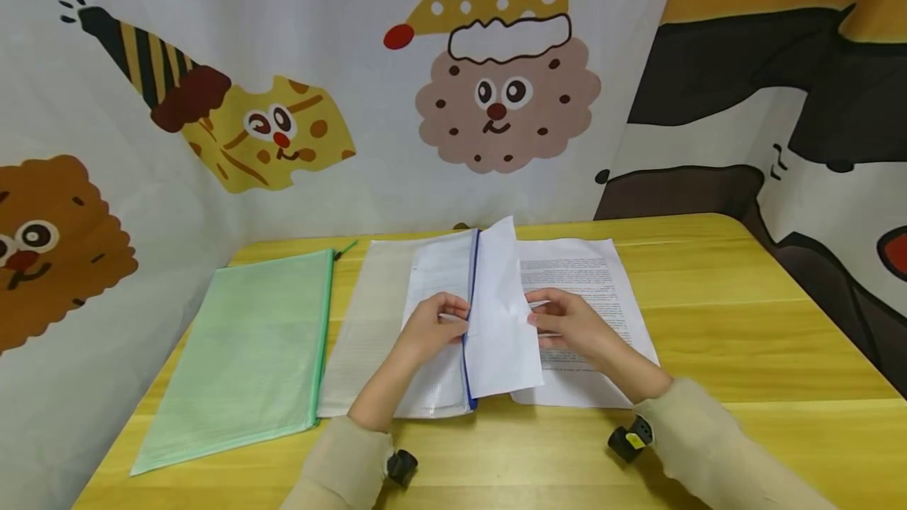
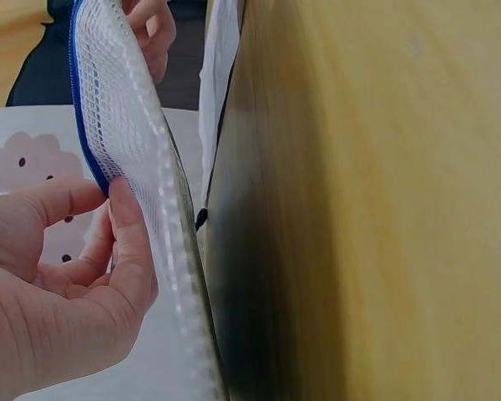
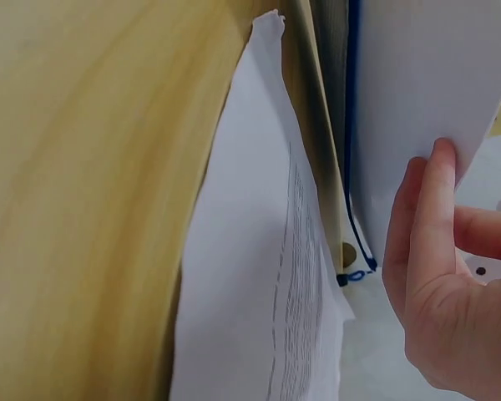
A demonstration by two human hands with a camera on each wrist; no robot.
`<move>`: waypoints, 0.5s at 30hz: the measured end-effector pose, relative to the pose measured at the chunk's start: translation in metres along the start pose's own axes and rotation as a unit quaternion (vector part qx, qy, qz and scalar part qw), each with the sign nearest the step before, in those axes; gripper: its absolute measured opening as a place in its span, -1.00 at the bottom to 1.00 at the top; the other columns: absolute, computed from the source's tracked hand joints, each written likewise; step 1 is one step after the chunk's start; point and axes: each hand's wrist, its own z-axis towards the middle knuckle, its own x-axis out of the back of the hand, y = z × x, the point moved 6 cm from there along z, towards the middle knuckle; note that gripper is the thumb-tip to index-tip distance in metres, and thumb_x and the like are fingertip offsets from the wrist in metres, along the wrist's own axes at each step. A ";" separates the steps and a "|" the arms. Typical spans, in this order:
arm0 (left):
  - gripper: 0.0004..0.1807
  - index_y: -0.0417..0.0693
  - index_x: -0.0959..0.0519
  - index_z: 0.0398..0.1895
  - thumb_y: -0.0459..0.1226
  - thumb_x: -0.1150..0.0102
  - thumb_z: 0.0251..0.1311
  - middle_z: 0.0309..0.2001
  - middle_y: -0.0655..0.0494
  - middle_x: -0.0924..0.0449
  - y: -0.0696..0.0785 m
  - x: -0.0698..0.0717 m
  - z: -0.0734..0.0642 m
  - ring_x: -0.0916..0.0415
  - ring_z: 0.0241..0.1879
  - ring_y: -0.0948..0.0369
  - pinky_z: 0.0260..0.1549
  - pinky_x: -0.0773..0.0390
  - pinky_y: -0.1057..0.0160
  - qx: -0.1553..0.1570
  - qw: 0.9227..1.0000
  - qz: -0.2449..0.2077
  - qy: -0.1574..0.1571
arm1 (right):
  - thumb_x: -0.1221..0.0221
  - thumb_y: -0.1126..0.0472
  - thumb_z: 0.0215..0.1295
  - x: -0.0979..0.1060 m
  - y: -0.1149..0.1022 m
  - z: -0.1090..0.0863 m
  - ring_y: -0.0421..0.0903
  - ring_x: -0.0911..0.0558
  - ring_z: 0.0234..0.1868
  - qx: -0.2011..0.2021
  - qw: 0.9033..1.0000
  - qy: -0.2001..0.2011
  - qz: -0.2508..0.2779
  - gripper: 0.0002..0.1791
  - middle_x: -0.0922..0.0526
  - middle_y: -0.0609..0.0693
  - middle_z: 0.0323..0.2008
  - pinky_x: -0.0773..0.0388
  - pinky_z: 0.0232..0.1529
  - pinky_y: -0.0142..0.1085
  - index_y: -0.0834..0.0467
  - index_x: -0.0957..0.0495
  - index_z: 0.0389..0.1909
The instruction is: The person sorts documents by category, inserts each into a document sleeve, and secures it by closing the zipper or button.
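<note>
A translucent mesh zipper pouch (image 1: 375, 321) with a blue zipper edge lies in the middle of the table. My left hand (image 1: 434, 329) pinches its blue edge between thumb and fingers, lifting the mesh (image 2: 138, 109) in the left wrist view. Out of the pouch's right side stands a white paper sheet (image 1: 503, 329), part of it showing through the mesh. My right hand (image 1: 570, 325) holds the sheet's right edge, with long fingers (image 3: 434, 217) against its face in the right wrist view. Beneath that hand lies a printed sheet (image 1: 588, 266).
A green mesh zipper pouch (image 1: 248, 352) lies flat on the left of the wooden table (image 1: 723, 321). Behind the table hangs a cloth (image 1: 383, 203) with cartoon figures. Small black cameras sit at both sleeves.
</note>
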 end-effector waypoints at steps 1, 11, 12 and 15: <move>-0.73 -0.36 -0.54 -0.03 -0.50 -0.17 0.17 -0.08 -0.23 -0.61 0.000 0.000 0.000 -0.61 -0.28 0.19 -0.24 -0.73 0.21 0.001 1.000 -0.004 0.001 | -0.11 0.31 0.44 -0.002 0.000 0.001 -0.23 -0.63 -0.20 0.000 1.000 -0.001 0.003 -0.52 -0.55 0.06 -0.08 -0.69 -0.21 -0.37 0.32 -0.33 0.33; -0.73 -0.35 -0.54 -0.03 -0.51 -0.17 0.18 -0.09 -0.21 -0.61 0.000 -0.001 0.002 -0.60 -0.31 0.24 -0.25 -0.72 0.24 0.003 1.000 -0.013 0.000 | -0.10 0.34 0.43 -0.017 0.000 0.008 -0.22 -0.62 -0.25 0.000 1.000 -0.008 0.008 -0.55 -0.54 0.07 -0.13 -0.69 -0.24 -0.40 0.33 -0.35 0.30; -0.73 -0.35 -0.54 -0.03 -0.51 -0.17 0.18 -0.09 -0.21 -0.61 0.000 -0.002 0.002 -0.60 -0.32 0.25 -0.26 -0.72 0.24 0.003 1.000 -0.012 0.000 | -0.11 0.34 0.43 -0.018 0.000 0.009 -0.21 -0.61 -0.26 -0.002 1.000 -0.007 0.011 -0.55 -0.55 0.07 -0.13 -0.69 -0.26 -0.41 0.32 -0.35 0.30; -0.73 -0.35 -0.54 -0.04 -0.51 -0.17 0.18 -0.10 -0.20 -0.62 0.000 -0.002 0.002 -0.60 -0.32 0.25 -0.26 -0.72 0.25 0.004 1.000 -0.016 0.001 | -0.11 0.34 0.43 -0.023 0.001 0.011 -0.21 -0.61 -0.27 0.001 1.000 -0.013 0.011 -0.55 -0.55 0.07 -0.13 -0.68 -0.29 -0.44 0.32 -0.35 0.30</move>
